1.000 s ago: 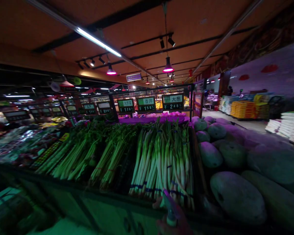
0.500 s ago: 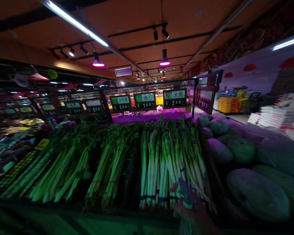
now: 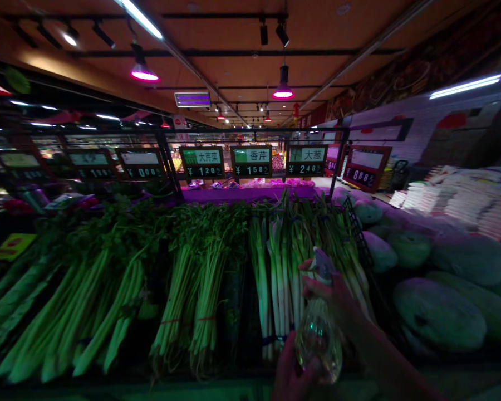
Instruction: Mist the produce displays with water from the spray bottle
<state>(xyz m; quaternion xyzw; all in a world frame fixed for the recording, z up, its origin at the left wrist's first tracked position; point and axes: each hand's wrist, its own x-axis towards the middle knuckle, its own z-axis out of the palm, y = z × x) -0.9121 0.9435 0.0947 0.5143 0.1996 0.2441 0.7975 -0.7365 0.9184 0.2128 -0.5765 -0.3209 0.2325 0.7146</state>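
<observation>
A clear spray bottle [image 3: 319, 334] with a grey trigger head stands tilted in front of the scallions [image 3: 280, 284]. My right hand [image 3: 332, 289] is wrapped round its neck, with fingers at the trigger. Lower down, my left hand [image 3: 294, 373] grips the side of the bottle's body, thumb across its front. Liquid seems to be inside, though the dim light makes the level hard to read. Behind the bottle, the scallions lie in bundles tied with dark bands. Left of them are bunches of thin celery [image 3: 187, 295] with red bands.
Thick-stalked celery [image 3: 75, 312] fills the left of the sloping display. Large wax gourds [image 3: 440, 314] lie at the right, past a black crate edge [image 3: 359, 239]. Price signs [image 3: 250, 161] hang from a rail above the back. White sacks [image 3: 459, 195] are stacked at far right.
My left hand has come into view and taken hold of the bottle's body. The bottle has risen in my right hand. The view has shifted and moved closer to the vegetables.
</observation>
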